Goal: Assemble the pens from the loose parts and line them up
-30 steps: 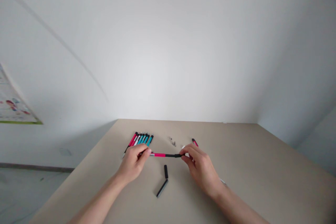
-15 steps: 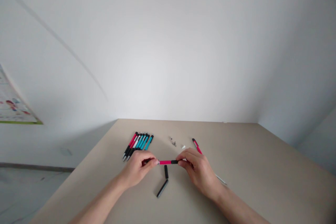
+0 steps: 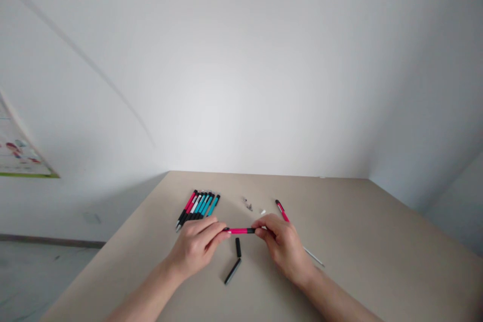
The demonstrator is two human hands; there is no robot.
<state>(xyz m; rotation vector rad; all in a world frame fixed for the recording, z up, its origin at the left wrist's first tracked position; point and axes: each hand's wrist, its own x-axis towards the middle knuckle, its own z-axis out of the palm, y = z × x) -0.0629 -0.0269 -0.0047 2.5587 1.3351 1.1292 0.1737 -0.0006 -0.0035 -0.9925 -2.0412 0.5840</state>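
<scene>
Head view: the left hand (image 3: 196, 247) pinches the pink pen (image 3: 240, 231) at its 9 o'clock end, the right hand (image 3: 284, 244) at its 3 o'clock end; it lies level, left to right, above the desk (image 3: 358, 241). No writing is readable.

1. A plain, bare room, like an office or study space: a beige table (image 3: 339, 221) stands in the corner of white walls (image 3: 241, 60).
2. A printed poster (image 3: 18, 156) hangs at the far left.
3. A row of pens (image 3: 198, 206) lies on the table.
</scene>
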